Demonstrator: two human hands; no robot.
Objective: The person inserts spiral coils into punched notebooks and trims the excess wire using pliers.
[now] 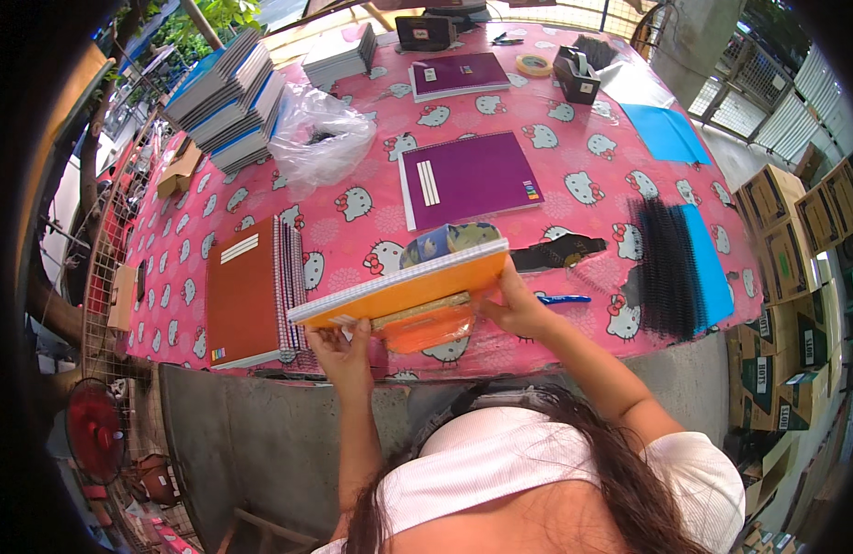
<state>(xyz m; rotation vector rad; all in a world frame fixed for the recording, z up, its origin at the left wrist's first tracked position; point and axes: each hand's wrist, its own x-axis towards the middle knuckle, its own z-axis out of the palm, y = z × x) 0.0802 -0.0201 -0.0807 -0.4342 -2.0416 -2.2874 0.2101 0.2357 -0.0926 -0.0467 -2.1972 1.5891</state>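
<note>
Between both my hands is an orange-covered notebook (pixel 449 280), tilted with its white page edge facing up, above the near side of the table. My left hand (pixel 343 349) grips its lower left corner, thumb on the cover. My right hand (pixel 519 303) holds its right end. Just below the notebook lies an orange, plastic-wrapped item (pixel 431 331); its kind is unclear. A rounded, patterned blue-and-yellow object (pixel 449 242) shows partly behind the notebook. By my right hand is a blue pen (pixel 567 299). Left of my left hand sits a stack of brown spiral notebooks (pixel 246 295).
Purple notebooks (pixel 472 180) lie mid-table and farther back. Black spiral coils (pixel 665 268) rest over a blue sheet (pixel 709 263) at right. Notebook stacks (pixel 228 106) and a plastic bag (pixel 323 138) stand far left. A tape dispenser (pixel 577 76) sits far right; cardboard boxes (pixel 786 323) flank the table.
</note>
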